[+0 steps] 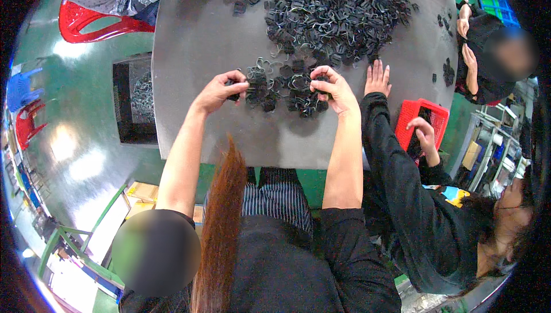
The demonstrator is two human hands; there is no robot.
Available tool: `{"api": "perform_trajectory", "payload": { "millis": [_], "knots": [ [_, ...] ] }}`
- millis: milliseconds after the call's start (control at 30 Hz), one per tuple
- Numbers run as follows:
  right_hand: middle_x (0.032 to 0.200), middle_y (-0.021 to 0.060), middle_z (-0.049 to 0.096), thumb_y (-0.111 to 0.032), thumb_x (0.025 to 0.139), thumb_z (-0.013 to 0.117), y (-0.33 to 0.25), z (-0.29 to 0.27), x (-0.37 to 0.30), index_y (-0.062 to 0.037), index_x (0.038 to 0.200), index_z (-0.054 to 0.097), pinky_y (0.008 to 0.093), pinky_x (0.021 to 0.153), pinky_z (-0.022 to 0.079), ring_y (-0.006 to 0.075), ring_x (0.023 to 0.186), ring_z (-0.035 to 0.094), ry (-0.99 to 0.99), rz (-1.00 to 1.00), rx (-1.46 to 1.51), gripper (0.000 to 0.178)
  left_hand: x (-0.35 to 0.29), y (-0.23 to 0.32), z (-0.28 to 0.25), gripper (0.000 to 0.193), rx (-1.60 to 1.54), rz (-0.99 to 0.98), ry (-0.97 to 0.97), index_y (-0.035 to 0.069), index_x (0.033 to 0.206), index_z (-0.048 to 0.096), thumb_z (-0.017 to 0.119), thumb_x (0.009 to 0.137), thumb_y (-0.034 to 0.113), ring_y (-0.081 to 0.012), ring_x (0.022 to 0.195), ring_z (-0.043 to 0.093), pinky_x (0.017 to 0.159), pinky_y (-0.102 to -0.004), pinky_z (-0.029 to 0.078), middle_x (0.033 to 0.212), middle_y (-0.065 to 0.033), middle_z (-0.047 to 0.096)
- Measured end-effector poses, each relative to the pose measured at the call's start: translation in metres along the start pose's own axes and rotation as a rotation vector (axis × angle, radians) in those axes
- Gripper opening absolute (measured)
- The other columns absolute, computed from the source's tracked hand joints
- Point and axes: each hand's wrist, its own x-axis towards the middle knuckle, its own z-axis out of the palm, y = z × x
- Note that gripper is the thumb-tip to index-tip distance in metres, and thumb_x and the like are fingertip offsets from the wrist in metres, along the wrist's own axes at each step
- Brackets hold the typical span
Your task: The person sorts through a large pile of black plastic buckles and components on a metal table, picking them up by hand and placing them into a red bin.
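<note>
On the grey table (198,31) lies a small heap of black plastic pieces (263,92), some with thin pale metal loops. At its left edge my left hand (221,92) is closed, thumb against fingers, around a small black plastic piece (233,90). My right hand (338,92) pinches another black plastic piece (322,88) at the heap's right side. The exact shape of both held pieces is partly hidden by my fingers. Just beyond my hands spreads a much larger pile (338,8) of similar black pieces.
At my right, a co-worker's hand (377,77) rests on the table, the other by a red basket (425,115). Another person's hands (466,43) are at the far right edge. A black crate (135,99) with metal bits stands left. A red chair (74,20) is far left.
</note>
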Motion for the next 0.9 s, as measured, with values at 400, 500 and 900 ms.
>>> {"api": "perform_trajectory", "payload": {
  "millis": [400, 500, 900],
  "knots": [
    [0.083, -0.0034, 0.063, -0.019, 0.081, 0.068, 0.005, -0.012, -0.02, -0.0111, 0.096, 0.063, 0.0169, 0.048, 0.04, 0.0057, 0.068, 0.058, 0.075, 0.079, 0.234, 0.017, 0.045, 0.018, 0.061, 0.02, -0.336, 0.024, -0.092, 0.009, 0.102, 0.058, 0.061, 0.086, 0.021, -0.011, 0.076, 0.06, 0.053, -0.0235, 0.051, 0.087, -0.0011, 0.06],
    [0.083, -0.0043, 0.063, -0.02, 0.081, 0.068, 0.007, -0.013, -0.024, -0.0123, 0.095, 0.063, 0.017, 0.048, 0.039, 0.0054, 0.068, 0.057, 0.062, 0.064, 0.265, 0.017, 0.054, 0.017, 0.078, 0.025, -0.211, -0.075, -0.118, 0.01, 0.108, 0.06, 0.061, 0.086, 0.022, -0.0072, 0.067, 0.056, 0.052, -0.0227, 0.049, 0.083, 0.0017, 0.059],
    [0.083, 0.0018, 0.059, -0.009, 0.079, 0.066, 0.003, 0.014, -0.016, -0.0086, 0.11, 0.053, 0.0205, 0.045, 0.043, 0.0113, 0.063, 0.059, 0.191, 0.125, 0.09, 0.034, 0.059, 0.013, 0.131, 0.017, 0.735, 0.375, 0.389, 0.008, 0.088, 0.065, 0.068, 0.077, 0.02, -0.0153, 0.07, 0.06, 0.057, -0.0282, 0.048, 0.082, -0.0028, 0.062]
  ]
}}
